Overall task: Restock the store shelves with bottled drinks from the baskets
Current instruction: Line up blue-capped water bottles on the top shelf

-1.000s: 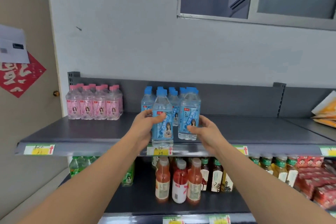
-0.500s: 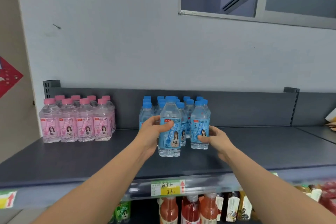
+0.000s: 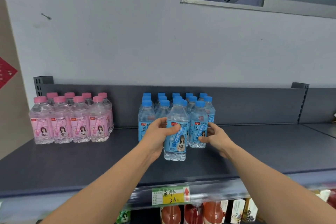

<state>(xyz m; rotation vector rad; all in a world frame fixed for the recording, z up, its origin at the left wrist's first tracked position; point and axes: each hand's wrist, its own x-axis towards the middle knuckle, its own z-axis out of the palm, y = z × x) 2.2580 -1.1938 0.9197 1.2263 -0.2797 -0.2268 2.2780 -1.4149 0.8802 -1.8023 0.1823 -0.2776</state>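
Both bottles slid back since a second ago: my left hand wraps the front bottle just ahead of the blue pack, right hand loosely cups the second bottle against it. Nearly shelved.

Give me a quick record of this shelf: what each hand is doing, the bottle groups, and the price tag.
Left hand: grips the front bottle, upright, ahead of the blue group
Right hand: fingers curled round the right bottle, thumb on its label
Blue bottles: packed rows mid-shelf, blue caps
Pink bottles: two rows at the left end, apart from the blue ones
Shelf: dark grey, bare at the right
Price tag: yellow and green, on the front edge below the hands
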